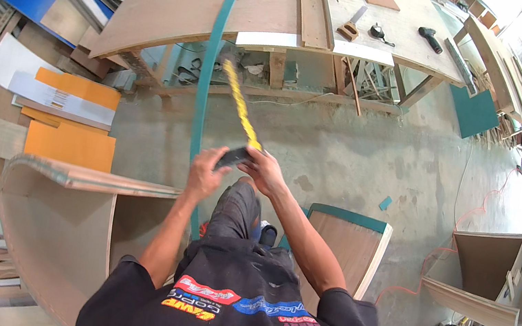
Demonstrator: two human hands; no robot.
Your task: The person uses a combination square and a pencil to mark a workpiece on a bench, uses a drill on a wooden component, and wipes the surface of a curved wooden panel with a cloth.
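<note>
My left hand (206,171) is closed around the black case of a tape measure (232,158). Against its other end my right hand (264,169) is closed too, where the yellow blade (241,105) comes out. The blade slants away toward the workbench, blurred along its length, and its far end is in the air. A long teal strip (206,83) drops from the workbench and runs down just left of my left hand. Part of it is hidden behind that hand and forearm.
Ahead stands a plywood-topped workbench (184,3) bearing a handsaw (350,26), a black power tool (430,39) and boards. Curved wooden cabinets stand at my left (66,219) and right (483,272). A teal-edged panel (344,247) is beside my legs; an orange cord (424,265) crosses the floor.
</note>
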